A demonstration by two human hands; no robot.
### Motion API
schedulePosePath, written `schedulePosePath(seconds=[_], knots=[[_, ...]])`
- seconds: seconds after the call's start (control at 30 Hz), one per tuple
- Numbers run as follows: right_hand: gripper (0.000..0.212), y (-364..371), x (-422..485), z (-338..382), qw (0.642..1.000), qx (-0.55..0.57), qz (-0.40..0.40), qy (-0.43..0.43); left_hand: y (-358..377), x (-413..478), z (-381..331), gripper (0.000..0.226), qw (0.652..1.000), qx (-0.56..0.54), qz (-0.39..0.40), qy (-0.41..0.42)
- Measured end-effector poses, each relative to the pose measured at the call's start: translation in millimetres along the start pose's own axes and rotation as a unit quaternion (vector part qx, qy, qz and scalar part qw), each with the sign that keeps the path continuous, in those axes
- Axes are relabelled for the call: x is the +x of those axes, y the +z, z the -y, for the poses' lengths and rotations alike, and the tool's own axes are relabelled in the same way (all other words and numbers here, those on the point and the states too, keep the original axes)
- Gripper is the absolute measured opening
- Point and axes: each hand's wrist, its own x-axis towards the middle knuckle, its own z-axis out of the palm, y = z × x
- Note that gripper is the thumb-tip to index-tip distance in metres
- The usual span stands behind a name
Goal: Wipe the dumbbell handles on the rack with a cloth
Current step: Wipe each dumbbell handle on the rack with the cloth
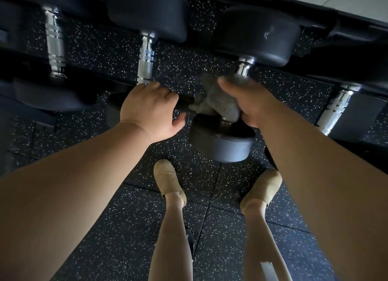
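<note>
one grey cloth (218,101) wrapped round dumbbell handle (243,69), right hand (249,104) clasping it, left hand (151,108) fingers curled over black rack rail (185,101), speckled floor (126,217) below

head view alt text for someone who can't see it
A right hand grips a grey cloth round a dumbbell handle; the left hand holds the rack rail beside it. Other dumbbells sit either side, over a speckled floor.
</note>
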Motion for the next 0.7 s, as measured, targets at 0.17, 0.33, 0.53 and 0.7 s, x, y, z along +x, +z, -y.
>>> schedulePosePath(seconds=[0.17, 0.33, 0.53, 0.7], knots=[[0.021, -2, -23, -19, 0.958, -0.283, -0.053, -0.012, -1, 0, 1, 0.045, 1.0, 0.001, -0.003, 0.001], [0.019, -3, -62, -7, 0.849, -0.525, -0.053, -0.012, 0, 0, 0, 0.044, 1.0, -0.001, -0.002, 0.002], [0.071, 27, -115, -32, 0.812, -0.581, -0.007, -0.061, 2, -2, 0, 0.042, 1.0, 0.004, -0.015, 0.005], [0.083, 73, -100, -30, 0.779, -0.617, -0.035, -0.104, 2, -1, 1, 0.041, 1.0, 0.009, -0.014, 0.011]])
